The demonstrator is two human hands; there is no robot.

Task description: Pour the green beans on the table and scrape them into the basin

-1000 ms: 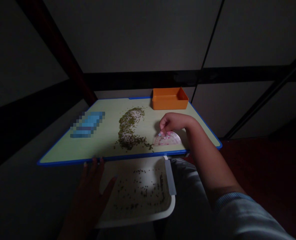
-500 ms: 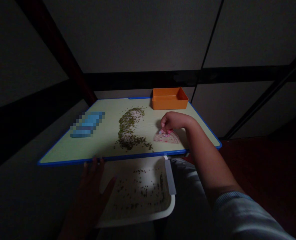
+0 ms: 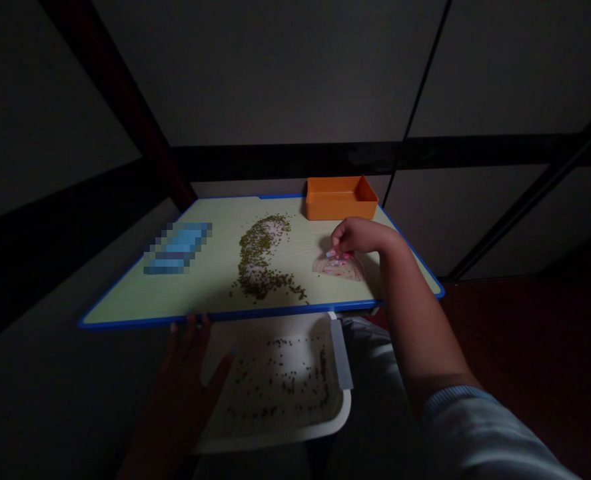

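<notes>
My right hand (image 3: 358, 235) is closed at the upper edge of a pink, clear half-round piece (image 3: 342, 269), which looks like a protractor with coloured decorations; its fingers pinch that edge. The piece is over the right part of the pale board (image 3: 210, 293). A curved heap of small green grains (image 3: 255, 257) is spread over the board's middle. My left hand (image 3: 185, 380) has its fingers apart at the left side of a white tray (image 3: 342, 413), below the board's blue front edge. Scattered dark grains lie in the tray.
An orange open box (image 3: 342, 210) stands at the board's back right. A blurred blue object (image 3: 178, 250) lies on the board's left side. Behind the board rise grey panels (image 3: 285, 80) with a black band. My legs are under the tray and board.
My right hand has moved a little to the right and away from me, and the pink half-round piece has shifted with it. My left hand remains at the tray.
</notes>
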